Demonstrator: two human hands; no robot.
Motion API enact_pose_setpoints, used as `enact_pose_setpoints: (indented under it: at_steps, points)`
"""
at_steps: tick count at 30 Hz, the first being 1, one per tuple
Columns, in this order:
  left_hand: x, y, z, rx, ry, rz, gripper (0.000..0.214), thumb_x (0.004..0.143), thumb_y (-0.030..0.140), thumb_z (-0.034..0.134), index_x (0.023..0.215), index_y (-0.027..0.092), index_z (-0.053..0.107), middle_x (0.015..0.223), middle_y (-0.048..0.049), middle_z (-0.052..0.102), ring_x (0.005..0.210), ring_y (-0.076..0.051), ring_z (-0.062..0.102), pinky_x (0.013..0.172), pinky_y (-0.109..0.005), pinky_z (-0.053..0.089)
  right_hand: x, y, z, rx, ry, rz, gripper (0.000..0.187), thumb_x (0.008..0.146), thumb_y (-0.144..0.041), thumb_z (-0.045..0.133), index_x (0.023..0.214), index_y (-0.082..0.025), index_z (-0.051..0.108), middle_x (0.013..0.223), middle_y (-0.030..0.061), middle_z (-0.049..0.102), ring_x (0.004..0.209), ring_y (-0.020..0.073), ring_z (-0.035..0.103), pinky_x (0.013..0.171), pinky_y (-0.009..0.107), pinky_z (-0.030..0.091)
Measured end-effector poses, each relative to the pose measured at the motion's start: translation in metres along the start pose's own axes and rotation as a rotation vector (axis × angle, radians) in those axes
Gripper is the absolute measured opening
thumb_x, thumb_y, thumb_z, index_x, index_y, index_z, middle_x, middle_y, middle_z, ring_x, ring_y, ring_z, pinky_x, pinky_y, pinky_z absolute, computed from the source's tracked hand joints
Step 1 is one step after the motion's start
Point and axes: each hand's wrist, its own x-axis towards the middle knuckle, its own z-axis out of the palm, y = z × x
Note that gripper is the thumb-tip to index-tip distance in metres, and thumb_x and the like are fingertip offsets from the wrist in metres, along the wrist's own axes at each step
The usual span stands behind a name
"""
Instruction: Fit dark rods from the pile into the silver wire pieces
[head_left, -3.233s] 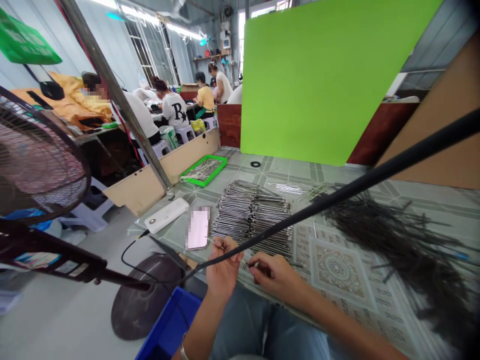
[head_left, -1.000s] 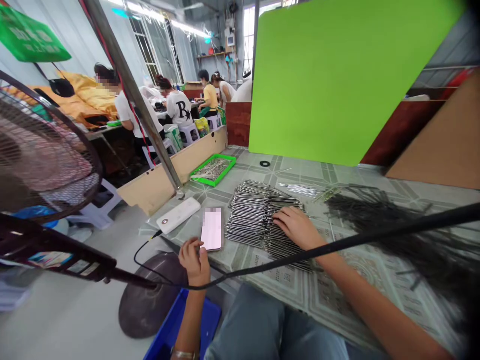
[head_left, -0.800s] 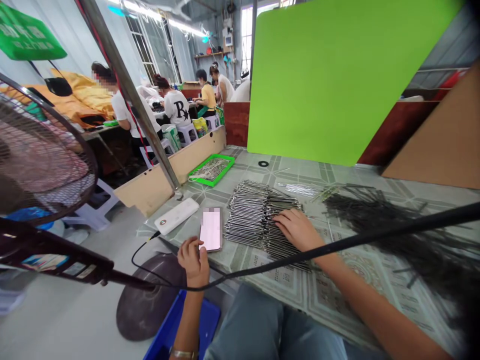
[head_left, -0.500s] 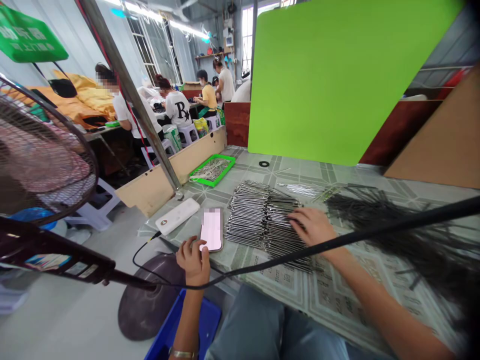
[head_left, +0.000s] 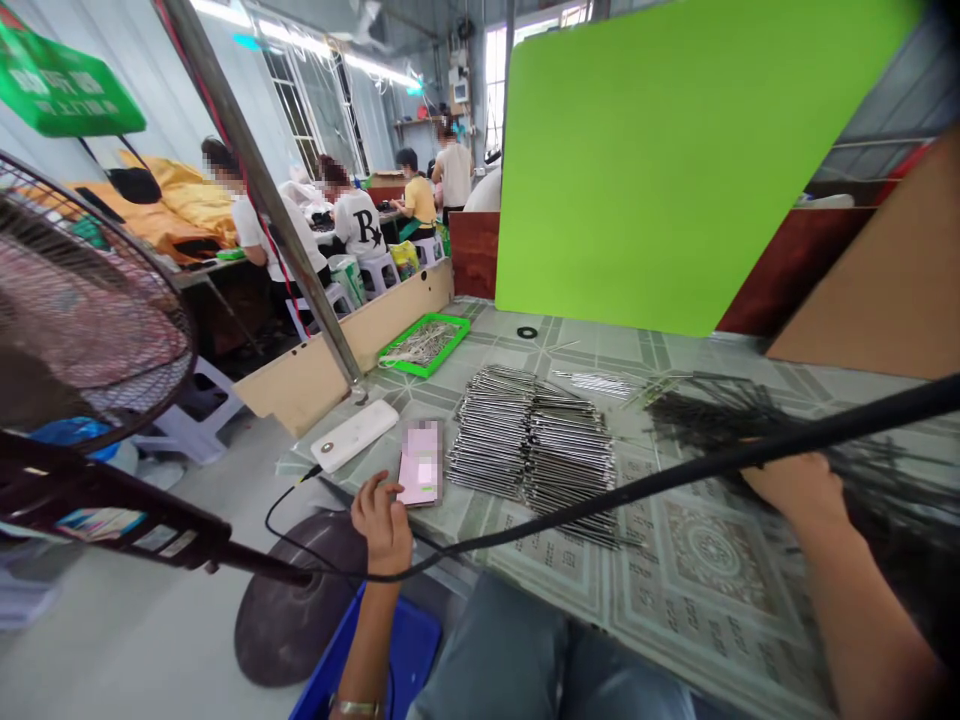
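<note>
My left hand (head_left: 382,515) rests at the table's near edge, its slightly bent fingers apart at the lower left side of a phone (head_left: 421,462) with a lit screen. Over on the right, my right hand (head_left: 802,485) reaches to a loose heap of thin dark rods (head_left: 750,410). Motion blur and the black cable hide its fingertips, so I cannot see whether it grips a rod. Between my hands lie two side-by-side stacks of thin metallic rods (head_left: 491,430), laid in close rows. Several lighter silvery rods (head_left: 600,384) lie behind the stacks.
A black cable (head_left: 645,490) crosses in front of the table. Near the phone lies a white power bank (head_left: 356,435). Farther back are a green tray (head_left: 457,343) of small pieces and a black ring (head_left: 527,332). A fan (head_left: 90,300) stands left; several people sit beyond.
My right hand has left the metallic rod stacks and moved right to the dark rod heap. My left hand has shifted slightly, its thumb now off the phone screen. The phone's display has changed.
</note>
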Motion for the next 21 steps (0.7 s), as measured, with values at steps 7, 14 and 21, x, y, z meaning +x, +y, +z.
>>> enact_pose_setpoints:
  at_steps: [7, 14, 21]
  points:
    - [0.003, 0.005, -0.002, 0.066, -0.071, -0.057, 0.065, 0.093, 0.057, 0.014, 0.087, 0.019, 0.066, 0.119, -0.0134, 0.057, 0.112, -0.032, 0.046, 0.095, -0.052, 0.03, 0.01, -0.003, 0.002, -0.024, -0.003, -0.051, 0.027, 0.083, -0.031, 0.059, 0.097, -0.009, 0.065, 0.096, 0.0214, 0.06, 0.089, 0.0278, 0.054, 0.074, 0.037, 0.039]
    - [0.002, 0.007, 0.001, 0.099, -0.07, -0.066, 0.068, 0.092, 0.057, 0.013, 0.124, 0.016, 0.056, 0.13, -0.016, 0.052, 0.12, -0.037, 0.039, 0.098, -0.058, 0.024, 0.014, 0.008, 0.018, 0.029, 0.023, -0.111, 0.022, 0.079, -0.029, 0.064, 0.092, -0.011, 0.066, 0.099, 0.0188, 0.06, 0.089, 0.0265, 0.052, 0.072, 0.035, 0.038]
    - [0.001, 0.029, -0.003, -0.095, 0.029, 0.117, 0.054, 0.095, 0.05, 0.018, 0.116, 0.015, 0.053, 0.117, -0.0155, 0.056, 0.117, -0.029, 0.045, 0.103, -0.05, 0.027, 0.014, 0.005, 0.018, 0.079, 0.072, 0.0, 0.019, 0.084, -0.027, 0.054, 0.094, -0.014, 0.063, 0.096, 0.0143, 0.063, 0.088, 0.0287, 0.055, 0.075, 0.04, 0.04]
